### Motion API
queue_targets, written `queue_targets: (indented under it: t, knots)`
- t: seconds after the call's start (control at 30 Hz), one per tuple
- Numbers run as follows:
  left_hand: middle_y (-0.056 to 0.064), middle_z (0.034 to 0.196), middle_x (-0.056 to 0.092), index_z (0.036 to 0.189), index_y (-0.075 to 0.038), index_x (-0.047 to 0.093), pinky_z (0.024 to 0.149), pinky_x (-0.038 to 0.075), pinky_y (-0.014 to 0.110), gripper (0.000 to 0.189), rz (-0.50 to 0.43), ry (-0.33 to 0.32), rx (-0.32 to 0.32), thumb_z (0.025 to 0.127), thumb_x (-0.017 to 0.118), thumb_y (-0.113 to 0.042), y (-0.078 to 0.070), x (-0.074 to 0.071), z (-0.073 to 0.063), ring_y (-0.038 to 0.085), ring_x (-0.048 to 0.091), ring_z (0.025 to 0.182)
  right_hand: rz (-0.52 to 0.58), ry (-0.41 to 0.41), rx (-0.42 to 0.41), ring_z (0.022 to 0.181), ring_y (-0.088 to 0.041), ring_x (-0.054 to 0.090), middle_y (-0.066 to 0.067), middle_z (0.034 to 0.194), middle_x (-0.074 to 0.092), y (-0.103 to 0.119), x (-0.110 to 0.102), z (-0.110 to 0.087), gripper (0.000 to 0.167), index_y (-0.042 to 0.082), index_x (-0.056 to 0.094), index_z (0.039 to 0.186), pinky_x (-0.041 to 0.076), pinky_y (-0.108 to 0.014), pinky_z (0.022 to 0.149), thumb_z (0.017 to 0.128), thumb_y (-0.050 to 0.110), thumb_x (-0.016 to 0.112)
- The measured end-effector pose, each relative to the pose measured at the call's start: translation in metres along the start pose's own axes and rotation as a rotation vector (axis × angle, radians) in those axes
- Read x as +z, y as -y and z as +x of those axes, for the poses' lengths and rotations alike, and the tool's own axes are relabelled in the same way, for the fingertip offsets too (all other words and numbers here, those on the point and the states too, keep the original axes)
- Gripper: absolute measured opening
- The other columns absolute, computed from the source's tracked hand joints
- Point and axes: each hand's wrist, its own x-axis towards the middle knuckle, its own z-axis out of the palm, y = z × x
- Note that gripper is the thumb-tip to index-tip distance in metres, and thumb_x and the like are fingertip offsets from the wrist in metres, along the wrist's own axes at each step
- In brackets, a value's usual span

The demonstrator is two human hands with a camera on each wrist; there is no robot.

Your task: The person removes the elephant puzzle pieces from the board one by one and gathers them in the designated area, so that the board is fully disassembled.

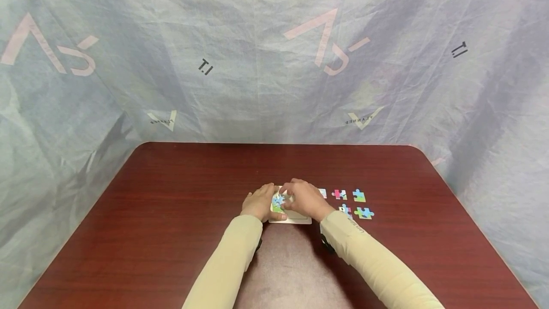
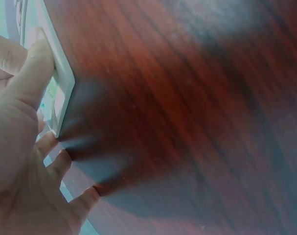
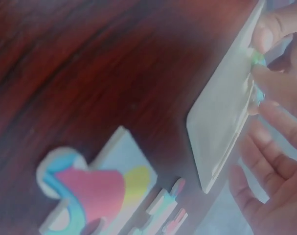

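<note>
A pale puzzle board (image 1: 298,221) with a raised border lies flat on the table. My left hand (image 1: 259,202) rests along its left edge, thumb on the front border. In the left wrist view, the other fingertips (image 2: 92,192) of that hand touch the tabletop beside the board. My right hand (image 1: 303,198) reaches over the board from the right, pinching a blue and green puzzle piece (image 1: 279,200) between thumb and forefinger at the board's left side. Whether other pieces lie under it is hidden by the fingers.
Several loose puzzle pieces lie right of the board, among them a pink one (image 1: 339,194), a blue-green one (image 1: 359,196) and a blue one (image 1: 364,213). Another piece (image 1: 322,193) is partly behind my right hand. The brown table (image 1: 171,232) ends before a hanging grey cloth (image 1: 257,85).
</note>
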Motion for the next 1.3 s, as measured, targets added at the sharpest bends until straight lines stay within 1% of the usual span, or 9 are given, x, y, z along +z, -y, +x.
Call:
queue_targets:
  t: [0.17, 0.37, 0.5, 0.6, 0.77, 0.9, 1.0, 1.13, 1.3]
  knots:
    - [0.012, 0.160, 0.038, 0.152, -0.012, 0.042, 0.118, 0.030, 0.055, 0.086, 0.002, -0.003, 0.008, 0.084, 0.082, -0.044, 0.001, 0.001, 0.000, 0.029, 0.035, 0.148, -0.025, 0.035, -0.026, 0.111, -0.029, 0.064, -0.006, 0.113, 0.070, -0.003, 0.001, 0.000, 0.032, 0.015, 0.077, 0.115, 0.054, -0.046, 0.088, 0.085, 0.024, 0.084]
    - [0.011, 0.160, 0.037, 0.152, -0.013, 0.043, 0.118, 0.030, 0.056, 0.084, -0.009, -0.002, 0.014, 0.084, 0.082, -0.044, 0.005, 0.006, 0.004, 0.029, 0.035, 0.148, -0.029, 0.081, -0.026, 0.103, -0.024, 0.061, -0.006, 0.111, 0.065, -0.004, 0.002, 0.001, 0.035, 0.019, 0.075, 0.124, 0.054, -0.041, 0.083, 0.090, 0.023, 0.080]
    - [0.010, 0.160, 0.037, 0.152, -0.013, 0.043, 0.118, 0.030, 0.055, 0.086, -0.001, -0.001, 0.006, 0.083, 0.082, -0.045, 0.006, 0.007, 0.006, 0.029, 0.035, 0.148, -0.058, 0.063, -0.028, 0.093, -0.020, 0.057, -0.003, 0.103, 0.060, -0.004, 0.001, 0.002, 0.029, 0.020, 0.077, 0.116, 0.052, -0.036, 0.075, 0.088, 0.024, 0.082]
    - [0.010, 0.160, 0.038, 0.153, -0.013, 0.042, 0.118, 0.031, 0.055, 0.087, 0.009, -0.003, -0.003, 0.083, 0.082, -0.046, 0.006, 0.008, 0.008, 0.028, 0.035, 0.148, -0.075, 0.034, -0.023, 0.094, -0.022, 0.058, -0.003, 0.100, 0.060, -0.005, -0.001, 0.002, 0.026, 0.018, 0.077, 0.108, 0.053, -0.038, 0.075, 0.085, 0.024, 0.085]
    - [0.010, 0.160, 0.038, 0.152, -0.014, 0.043, 0.118, 0.030, 0.054, 0.086, 0.012, -0.008, -0.005, 0.083, 0.082, -0.045, 0.005, 0.007, 0.007, 0.027, 0.035, 0.148, -0.061, 0.045, 0.025, 0.095, -0.022, 0.058, -0.004, 0.104, 0.060, -0.011, -0.005, -0.002, 0.026, 0.017, 0.076, 0.107, 0.054, -0.041, 0.073, 0.084, 0.025, 0.086]
    - [0.010, 0.160, 0.039, 0.152, -0.013, 0.044, 0.118, 0.031, 0.054, 0.085, 0.009, -0.013, -0.001, 0.082, 0.082, -0.044, 0.004, 0.006, 0.005, 0.028, 0.036, 0.147, -0.055, 0.054, 0.050, 0.099, -0.024, 0.058, -0.005, 0.107, 0.062, -0.016, -0.006, -0.005, 0.031, 0.016, 0.076, 0.111, 0.054, -0.042, 0.078, 0.083, 0.027, 0.086]
    - [0.011, 0.159, 0.040, 0.151, -0.013, 0.044, 0.117, 0.031, 0.055, 0.086, 0.010, -0.015, -0.002, 0.082, 0.083, -0.044, 0.004, 0.005, 0.003, 0.028, 0.037, 0.146, -0.049, 0.043, 0.036, 0.104, -0.027, 0.060, -0.006, 0.108, 0.064, -0.016, -0.006, -0.006, 0.034, 0.015, 0.077, 0.112, 0.054, -0.045, 0.085, 0.083, 0.028, 0.086]
    - [0.010, 0.158, 0.040, 0.151, -0.014, 0.044, 0.117, 0.031, 0.055, 0.085, 0.013, -0.011, -0.007, 0.082, 0.083, -0.045, 0.003, 0.004, 0.003, 0.027, 0.037, 0.146, -0.026, 0.031, 0.016, 0.106, -0.027, 0.061, -0.004, 0.105, 0.065, -0.016, -0.004, -0.005, 0.031, 0.015, 0.077, 0.112, 0.054, -0.046, 0.086, 0.084, 0.027, 0.085]
    - [0.010, 0.159, 0.040, 0.152, -0.015, 0.044, 0.118, 0.031, 0.054, 0.085, 0.018, -0.009, -0.011, 0.082, 0.083, -0.045, 0.005, 0.005, 0.006, 0.027, 0.036, 0.147, -0.002, 0.010, 0.007, 0.092, -0.022, 0.061, 0.000, 0.096, 0.063, -0.016, -0.003, -0.003, 0.025, 0.015, 0.077, 0.103, 0.054, -0.041, 0.080, 0.082, 0.023, 0.087]
